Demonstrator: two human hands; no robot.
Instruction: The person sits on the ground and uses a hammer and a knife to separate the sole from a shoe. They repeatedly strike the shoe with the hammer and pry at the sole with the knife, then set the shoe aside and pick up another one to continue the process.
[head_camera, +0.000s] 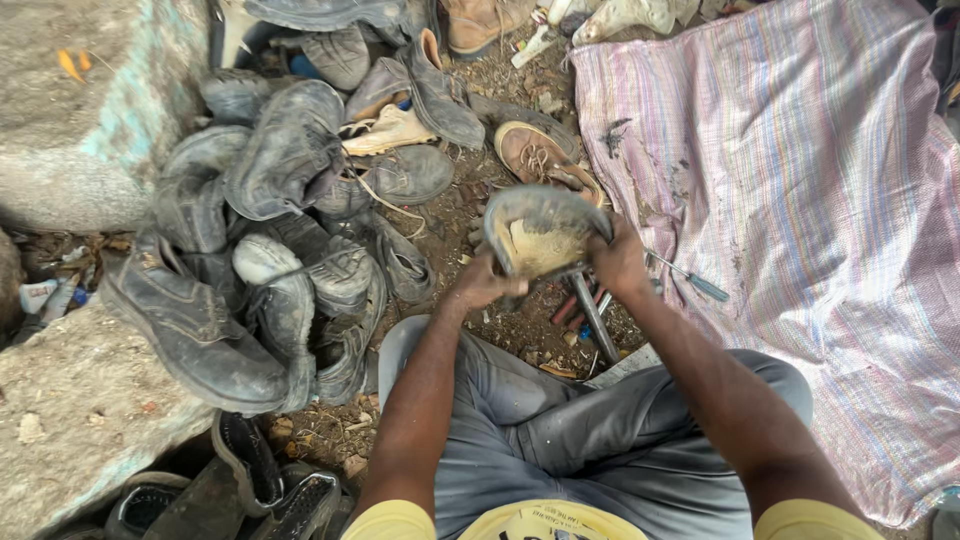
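A worn grey shoe (540, 230) is held up in front of my knees, its heel end and pale inner side facing me. My left hand (482, 283) grips its lower left edge. My right hand (620, 262) grips its right side. Below the shoe a metal stand or tool (594, 315) sticks out of the dirt between my legs. I sit on the ground in grey trousers.
A heap of dusty grey boots (280, 250) lies to my left, against rough stone blocks (80, 110). A brown laced shoe (540, 155) lies beyond my hands. A striped woven sack (800, 200) covers the ground on the right, with a screwdriver (690, 277) at its edge. Black sandals (260, 480) lie near my left knee.
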